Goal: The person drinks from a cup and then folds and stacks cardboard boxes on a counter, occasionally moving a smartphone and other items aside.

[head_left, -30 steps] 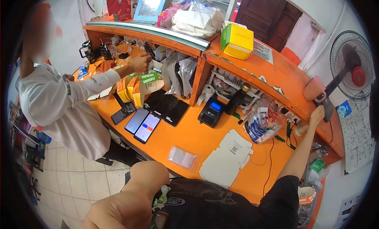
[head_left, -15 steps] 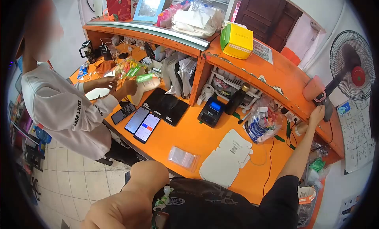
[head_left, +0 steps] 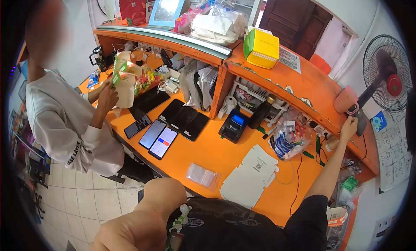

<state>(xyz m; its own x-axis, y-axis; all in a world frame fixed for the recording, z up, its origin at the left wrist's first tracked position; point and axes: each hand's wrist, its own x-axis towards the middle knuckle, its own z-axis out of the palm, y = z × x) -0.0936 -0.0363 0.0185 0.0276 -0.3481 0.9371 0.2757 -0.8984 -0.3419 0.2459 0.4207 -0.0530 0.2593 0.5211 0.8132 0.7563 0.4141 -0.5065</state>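
My right hand (head_left: 348, 129) is stretched out to the right end of the upper orange shelf, its fingers curled closed. It is just below the handle of a pink mug (head_left: 345, 100) and beside the dark fan stand (head_left: 361, 123). What lies inside the fingers is hidden. My left hand (head_left: 119, 231) is large and close to the camera at the bottom left, in front of my body. Its fingers run out of the frame, so its grip does not show. A flattened white carton (head_left: 249, 176) and a small clear plastic packet (head_left: 202, 175) lie on the orange counter (head_left: 208, 154).
At left, a person in a pale sweatshirt (head_left: 71, 116) holds a part-folded carton (head_left: 125, 93). Several phones (head_left: 163, 142) lie mid-counter. A card terminal (head_left: 234, 124), a dark bottle (head_left: 261, 111) and a plastic bag (head_left: 289, 136) stand nearby. A yellow box (head_left: 262, 48) sits above.
The co-worker has lifted a carton off the counter and now holds it up, opened out. My hands stay in nearly the same places; the view shifts slightly.
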